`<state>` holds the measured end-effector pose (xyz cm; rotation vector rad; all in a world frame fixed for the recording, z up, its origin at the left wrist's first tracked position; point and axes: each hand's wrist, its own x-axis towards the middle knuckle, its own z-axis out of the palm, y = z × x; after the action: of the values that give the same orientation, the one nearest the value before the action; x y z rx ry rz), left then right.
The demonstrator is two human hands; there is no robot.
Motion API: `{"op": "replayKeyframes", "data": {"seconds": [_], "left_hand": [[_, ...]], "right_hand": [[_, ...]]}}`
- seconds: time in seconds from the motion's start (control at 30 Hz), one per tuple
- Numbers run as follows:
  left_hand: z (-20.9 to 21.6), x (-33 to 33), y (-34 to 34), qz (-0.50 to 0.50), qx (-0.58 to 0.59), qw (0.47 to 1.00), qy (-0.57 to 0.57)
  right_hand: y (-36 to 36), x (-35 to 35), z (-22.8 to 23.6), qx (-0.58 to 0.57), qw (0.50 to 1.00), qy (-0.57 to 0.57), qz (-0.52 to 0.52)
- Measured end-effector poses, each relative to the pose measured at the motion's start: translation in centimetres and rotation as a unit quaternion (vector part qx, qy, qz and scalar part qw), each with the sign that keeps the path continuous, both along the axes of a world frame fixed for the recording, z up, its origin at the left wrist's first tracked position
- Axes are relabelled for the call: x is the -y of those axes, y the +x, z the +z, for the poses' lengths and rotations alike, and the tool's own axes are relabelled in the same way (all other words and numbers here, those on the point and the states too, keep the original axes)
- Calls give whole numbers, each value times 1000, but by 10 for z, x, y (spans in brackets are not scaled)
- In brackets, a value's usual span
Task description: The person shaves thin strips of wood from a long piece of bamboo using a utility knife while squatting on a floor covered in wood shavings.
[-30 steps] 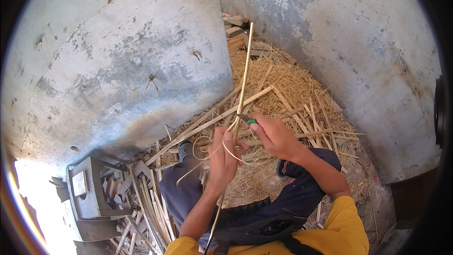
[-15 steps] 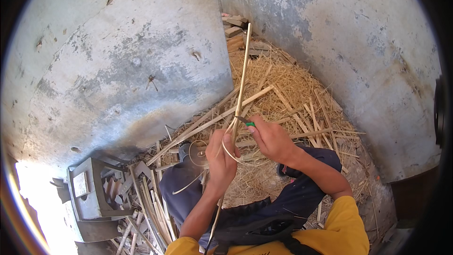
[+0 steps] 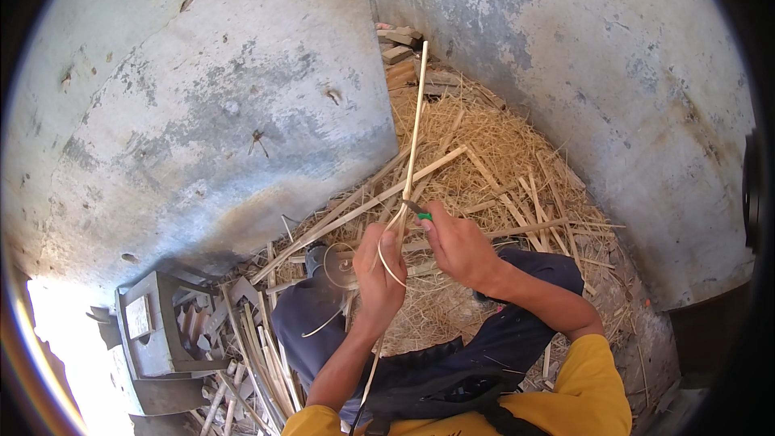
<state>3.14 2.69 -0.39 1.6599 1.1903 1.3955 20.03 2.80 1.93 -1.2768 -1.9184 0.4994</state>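
A long pale strip that looks like split bamboo (image 3: 416, 125) runs from my lap up toward the corner. My left hand (image 3: 381, 270) is closed round its lower part. In my right hand (image 3: 462, 244) is a knife (image 3: 418, 210) with a green handle and a dark blade. That blade lies against the strip just above my left hand. From the cut a thin peeled sliver (image 3: 383, 257) bows away and loops down past my left fingers. Another curl of sliver (image 3: 326, 262) hangs left of that hand, its free end over my left thigh.
Shavings (image 3: 460, 125) heap in the corner between two worn grey walls (image 3: 266, 73), with loose strips (image 3: 355, 208) lying across them. A grey box-like frame (image 3: 153, 331) stands at the lower left, beside a bundle of long strips (image 3: 262, 355). Wood blocks (image 3: 397, 54) sit at the back.
My right hand and the knife have shifted slightly down and left along the strip. The loop of sliver has narrowed. My left hand keeps its place.
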Motion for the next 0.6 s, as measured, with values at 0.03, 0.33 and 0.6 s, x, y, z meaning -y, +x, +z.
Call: {"op": "replayKeyframes", "data": {"seconds": [0.03,0.33,0.6], "left_hand": [[0,0,0,1,-4,1000,-1],[-3,1,1,7,-12,1000,-2],[0,3,2,3,-5,1000,-7]], "right_hand": [[-1,1,1,12,1000,-5,-8],[1,3,6,-28,999,-13,-6],[0,6,3,6,1000,0,-11]]}}
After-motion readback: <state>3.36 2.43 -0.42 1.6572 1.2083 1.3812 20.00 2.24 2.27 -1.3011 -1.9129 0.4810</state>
